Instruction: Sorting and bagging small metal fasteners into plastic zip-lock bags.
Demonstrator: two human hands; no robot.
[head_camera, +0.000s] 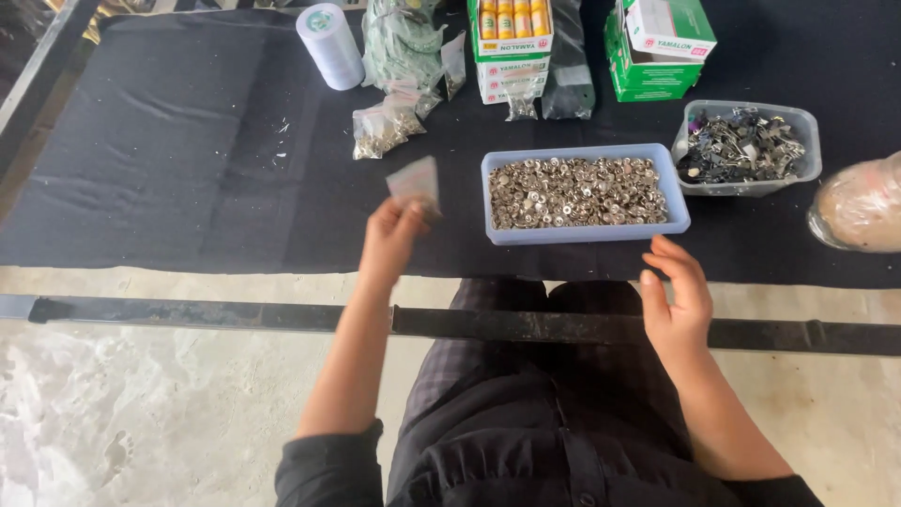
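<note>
The left hand (pixel 392 235) holds a small clear bag (pixel 415 181) pinched between thumb and fingertips. The bag is flat, translucent and blurred; its contents cannot be told. It sits above the black cloth (pixel 169 160), just left of the blue tray (pixel 587 227).

The right hand (pixel 678 296) is empty, fingers loosely curled and slightly apart, near the tray's right front corner and not touching it.

The tray is a shallow, pale blue rectangle filled with small silver metal rings or snaps. To its right stands a clear tub (pixel 746 145) holding darker metal clips.

Packages along the far edge of the cloth:
- A white thread spool (pixel 330 45) with a round teal label on top, at left.
- Several small clear bags (pixel 383 127) of metal parts, in front of a larger bag of pale green pieces (pixel 402 42).
- A stack of white-and-green boxes (pixel 511 47), the top one open and showing yellow and orange tubes.
- A dark bag (pixel 568 66), beside the stack.
- Green boxes (pixel 657 56) with white lids and red lettering, at right.
- A round bundle in clear wrap (pixel 859 205), at the right edge.
</note>
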